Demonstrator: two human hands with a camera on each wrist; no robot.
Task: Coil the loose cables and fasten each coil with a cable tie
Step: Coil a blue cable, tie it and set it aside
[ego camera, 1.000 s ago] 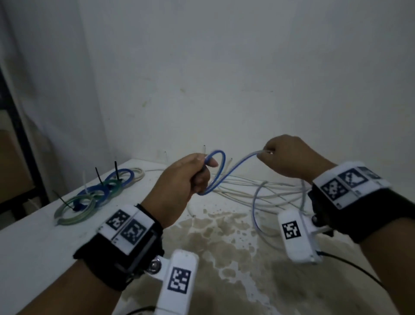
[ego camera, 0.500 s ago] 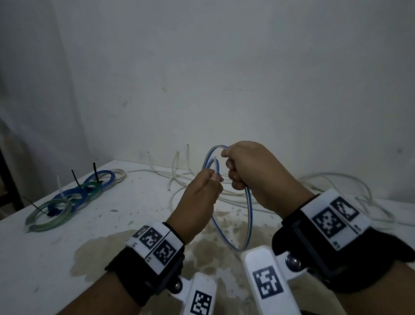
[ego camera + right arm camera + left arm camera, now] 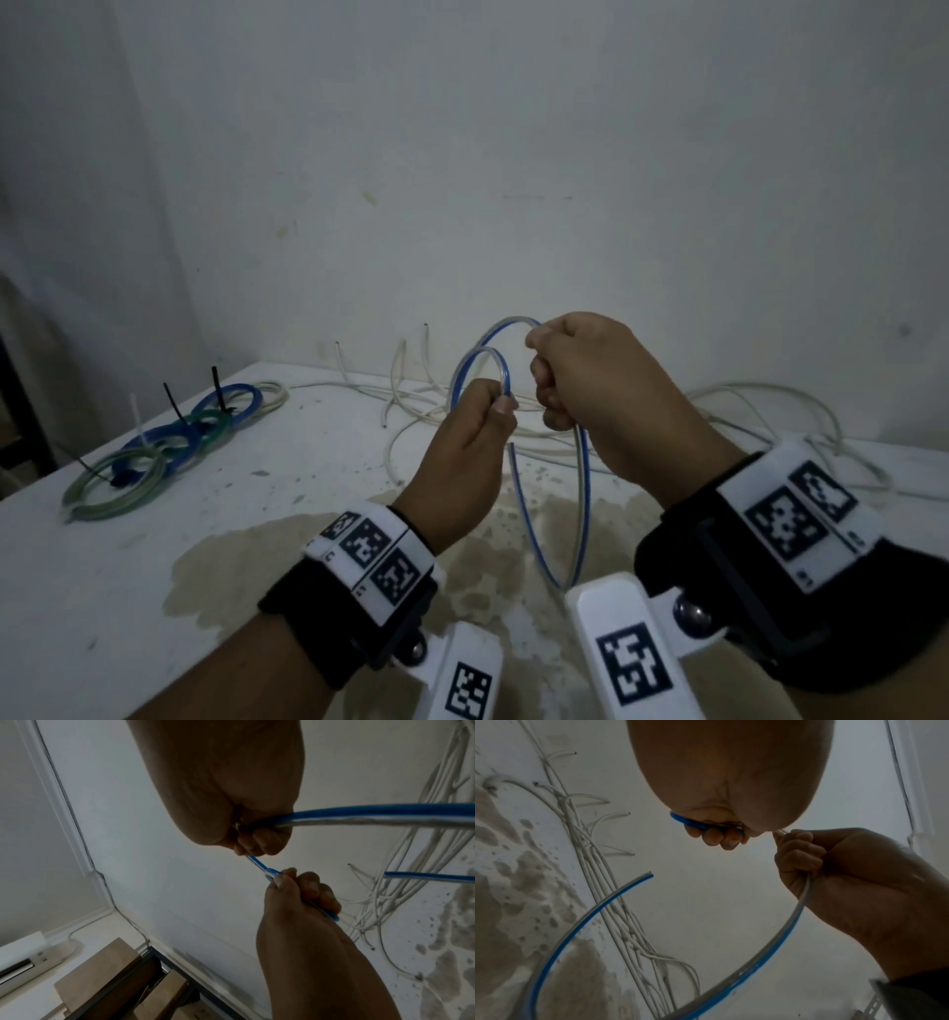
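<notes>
A blue-and-clear flat cable (image 3: 581, 514) is held up over the white table (image 3: 154, 565) in two loops. My left hand (image 3: 470, 447) grips the small loop (image 3: 475, 370) with curled fingers. Close beside it, my right hand (image 3: 590, 390) is fisted round the larger loop, which hangs down to the wrist cameras. In the left wrist view the cable (image 3: 770, 955) sweeps under the right hand (image 3: 808, 862) and its cut end (image 3: 649, 875) hangs free. The right wrist view has the cable (image 3: 372, 817) leaving my right hand (image 3: 257, 841) toward the left hand (image 3: 295, 894).
Several coils in blue and green (image 3: 169, 447), fastened with black and white cable ties (image 3: 218, 385), lie at the table's far left. Loose white cables (image 3: 770, 411) sprawl along the back by the wall. A brown stain (image 3: 308, 555) spreads over the near table.
My right hand has come in from the right and closed up against the left hand, bringing the cable round into a second, larger loop. The view has shifted slightly right.
</notes>
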